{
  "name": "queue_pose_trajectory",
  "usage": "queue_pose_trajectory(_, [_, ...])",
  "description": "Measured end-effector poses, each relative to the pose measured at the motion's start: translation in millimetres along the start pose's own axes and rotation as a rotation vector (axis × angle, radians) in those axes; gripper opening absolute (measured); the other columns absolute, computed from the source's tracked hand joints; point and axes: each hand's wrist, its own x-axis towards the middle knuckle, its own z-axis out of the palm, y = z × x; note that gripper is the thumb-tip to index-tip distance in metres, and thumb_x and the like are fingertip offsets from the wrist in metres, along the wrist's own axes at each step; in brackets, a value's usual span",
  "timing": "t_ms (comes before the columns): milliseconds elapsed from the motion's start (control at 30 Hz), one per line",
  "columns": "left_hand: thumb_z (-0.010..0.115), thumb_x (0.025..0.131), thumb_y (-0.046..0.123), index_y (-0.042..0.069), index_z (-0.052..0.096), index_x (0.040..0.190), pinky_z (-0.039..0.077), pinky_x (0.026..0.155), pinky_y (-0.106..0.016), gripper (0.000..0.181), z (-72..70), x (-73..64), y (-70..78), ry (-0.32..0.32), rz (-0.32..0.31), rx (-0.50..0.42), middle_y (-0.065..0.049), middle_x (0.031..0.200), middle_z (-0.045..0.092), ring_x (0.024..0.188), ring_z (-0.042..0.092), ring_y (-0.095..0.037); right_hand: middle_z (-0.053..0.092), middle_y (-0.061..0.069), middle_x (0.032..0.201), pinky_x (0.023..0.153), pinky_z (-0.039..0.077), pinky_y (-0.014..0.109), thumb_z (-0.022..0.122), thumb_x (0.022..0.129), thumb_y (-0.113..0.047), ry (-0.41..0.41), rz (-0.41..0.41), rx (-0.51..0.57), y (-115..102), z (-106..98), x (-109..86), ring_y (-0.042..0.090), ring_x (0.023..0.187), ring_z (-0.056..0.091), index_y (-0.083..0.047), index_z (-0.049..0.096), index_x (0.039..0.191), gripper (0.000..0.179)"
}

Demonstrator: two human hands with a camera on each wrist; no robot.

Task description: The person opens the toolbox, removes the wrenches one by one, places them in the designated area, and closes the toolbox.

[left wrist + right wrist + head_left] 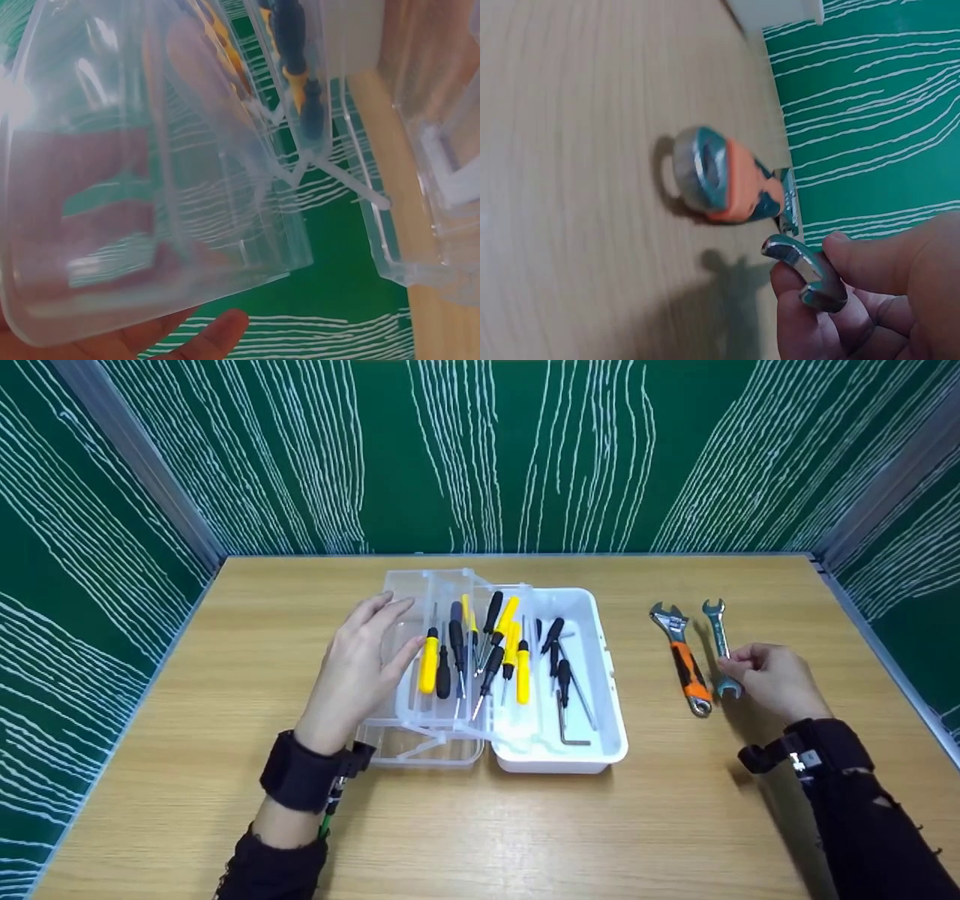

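Note:
My right hand point(776, 679) pinches a double open-ended wrench point(718, 634) near its lower end, at the right of the table. In the right wrist view the jaw end of that wrench point(810, 270) juts out between thumb and fingers, its shadow on the wood. Left of it lies an adjustable wrench point(686, 664) with an orange and black handle. My left hand point(352, 667), fingers extended, is at the left side of the clear plastic tray point(409, 585). Several yellow and black screwdrivers point(428, 664) lie in the tray; in the left wrist view fingertips point(225, 330) show by its edge.
A white toolbox base point(611, 705) holds more small screwdrivers and a hex key point(574, 742). Its clear lid point(435, 746) is folded out to the left beneath the tray. Green panels with white lines point(510, 457) stand along the table's back and sides.

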Motion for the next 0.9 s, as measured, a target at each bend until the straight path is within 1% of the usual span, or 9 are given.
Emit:
queue_pose_trajectory(100, [0.075,0.103,0.028,0.011,0.062,0.15,0.046,0.123,-0.055,0.052,0.0,-0.1,-0.4,0.001,-0.004,0.003,-0.021,0.161,0.052,0.15,0.052,-0.04,0.061,0.011,0.101,0.067,0.043,0.031,0.055,0.113,-0.032,-0.006,0.021,-0.006,2,0,3.1,0.026,0.088,0.052,0.0,0.063,0.122,0.034])
queue_pose_trajectory(300, [0.074,0.104,0.026,0.008,0.063,0.149,0.046,0.123,-0.055,0.05,0.7,-0.4,-1.5,0.011,0.025,0.007,-0.023,0.158,0.054,0.148,0.054,-0.041,0.062,0.012,0.099,0.065,0.046,0.03,0.057,0.112,-0.032,0.005,0.042,-0.051,5,1,6.9,0.027,0.087,0.054,0.002,0.063,0.12,0.035])
queue_pose_trajectory(433, [0.074,0.103,0.024,0.008,0.063,0.148,0.046,0.123,-0.054,0.049,1.6,-0.4,-1.9,0.014,0.036,0.012,-0.023,0.158,0.055,0.148,0.054,-0.04,0.062,0.013,0.1,0.065,0.046,0.031,0.057,0.112,-0.029,0.006,0.07,-0.056,6,3,9.3,0.028,0.087,0.054,0.003,0.063,0.121,0.033])
queue_pose_trajectory(533, [0.074,0.104,0.025,0.008,0.063,0.149,0.046,0.123,-0.054,0.05,1.8,-0.3,-1.7,0.01,0.031,0.019,-0.023,0.158,0.055,0.148,0.053,-0.04,0.062,0.013,0.1,0.066,0.045,0.032,0.058,0.112,-0.027,0.008,0.077,-0.064,7,4,10.6,0.028,0.087,0.054,0.003,0.064,0.121,0.032])
queue_pose_trajectory(733, [0.074,0.104,0.026,0.009,0.062,0.149,0.046,0.123,-0.054,0.05,2.4,0.4,-2.3,0.002,0.016,0.023,-0.023,0.159,0.054,0.149,0.053,-0.04,0.062,0.013,0.097,0.064,0.044,0.032,0.06,0.11,-0.025,0.015,0.064,-0.082,5,4,11.6,0.028,0.085,0.053,0.002,0.065,0.116,0.028])
queue_pose_trajectory(900, [0.074,0.104,0.026,0.009,0.063,0.149,0.047,0.122,-0.054,0.05,2.7,0.5,-2.8,0.0,0.007,0.023,-0.023,0.159,0.054,0.148,0.054,-0.04,0.061,0.011,0.092,0.062,0.043,0.032,0.063,0.109,-0.027,0.009,0.065,-0.107,5,4,14.0,0.027,0.081,0.053,0.003,0.066,0.112,0.029])
